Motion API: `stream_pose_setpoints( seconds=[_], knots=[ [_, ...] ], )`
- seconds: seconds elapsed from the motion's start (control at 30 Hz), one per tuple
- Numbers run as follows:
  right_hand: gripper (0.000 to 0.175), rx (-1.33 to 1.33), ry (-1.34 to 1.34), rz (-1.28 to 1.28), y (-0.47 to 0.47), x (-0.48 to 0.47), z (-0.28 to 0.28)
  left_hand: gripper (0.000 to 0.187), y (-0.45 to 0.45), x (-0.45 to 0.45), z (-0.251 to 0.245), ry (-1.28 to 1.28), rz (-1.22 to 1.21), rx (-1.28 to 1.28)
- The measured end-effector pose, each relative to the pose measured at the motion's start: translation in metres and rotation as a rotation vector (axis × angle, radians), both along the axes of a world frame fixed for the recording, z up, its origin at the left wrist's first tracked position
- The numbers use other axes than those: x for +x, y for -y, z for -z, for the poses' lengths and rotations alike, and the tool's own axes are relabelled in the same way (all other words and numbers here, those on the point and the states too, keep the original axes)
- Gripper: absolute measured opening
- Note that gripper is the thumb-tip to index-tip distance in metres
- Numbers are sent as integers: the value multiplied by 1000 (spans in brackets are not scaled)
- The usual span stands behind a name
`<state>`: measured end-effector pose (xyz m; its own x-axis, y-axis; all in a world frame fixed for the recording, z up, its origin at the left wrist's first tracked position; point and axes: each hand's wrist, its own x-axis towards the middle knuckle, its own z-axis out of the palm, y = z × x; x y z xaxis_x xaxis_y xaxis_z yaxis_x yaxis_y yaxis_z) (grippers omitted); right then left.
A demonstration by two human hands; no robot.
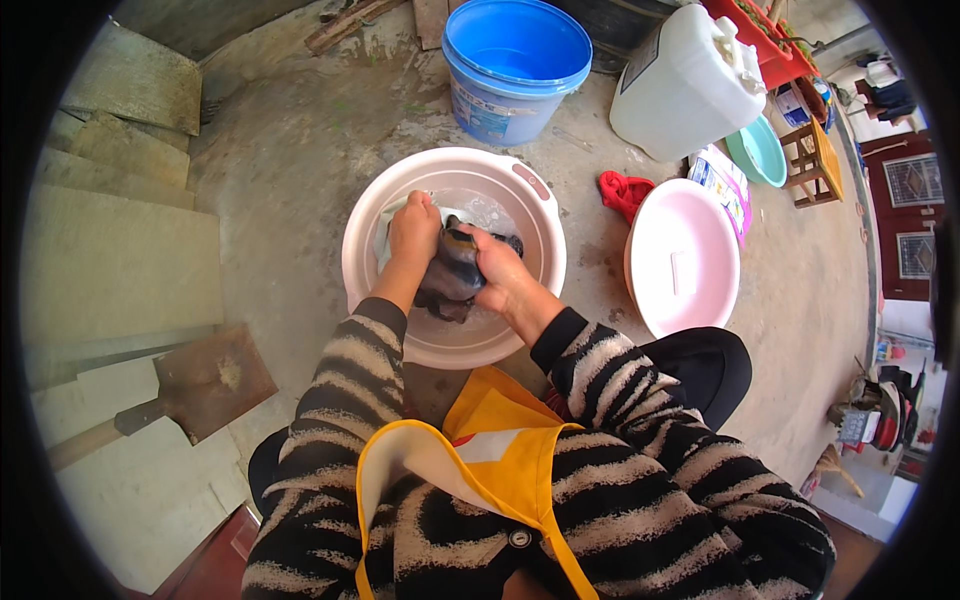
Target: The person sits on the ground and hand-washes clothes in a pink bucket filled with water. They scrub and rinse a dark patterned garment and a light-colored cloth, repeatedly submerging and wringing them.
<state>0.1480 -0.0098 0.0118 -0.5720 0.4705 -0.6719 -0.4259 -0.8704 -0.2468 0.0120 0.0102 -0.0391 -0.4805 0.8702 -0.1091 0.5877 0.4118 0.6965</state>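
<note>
A round pale pink plastic basin (547,300) with soapy water stands on the concrete floor before me. Over its middle, a wet dark cloth (452,271) is bunched between my two hands. My left hand (415,231) is closed in a fist at the cloth's left edge. On the other side, my right hand (501,271) grips it with the thumb on top. Something whitish (382,238) lies in the water behind my left hand, mostly hidden; I cannot tell what it is. The cloth's lower folds hang at the water.
Beyond the basin stand a blue bucket (517,112) and a white plastic jerrycan (675,90). To the right are a red cloth (624,193), a second pink basin (686,262), a turquoise basin (757,154) and a wooden stool (817,169). A rusty shovel (214,382) lies at left by stacked boards (120,262).
</note>
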Motion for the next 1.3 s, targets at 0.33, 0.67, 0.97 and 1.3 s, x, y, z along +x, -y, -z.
stream_pose_setpoints(
  seconds=[0.33, 0.67, 0.97, 1.3],
  knots=[
    [27, 57, 198, 325, -49, 49, 29, 67, 19, -45, 32, 380, 653, -209],
    [52, 191, 803, -41, -38, 62, 53, 44, 9, -35, -10, 794, 129, -156],
    [40, 457, 6, 236, 0, 29, 9, 21, 34, 86, -71, 226, 550, 393],
    [33, 734, 312, 283, -7, 47, 90, 22, 44, 100, -72, 148, 603, 362]
  ],
)
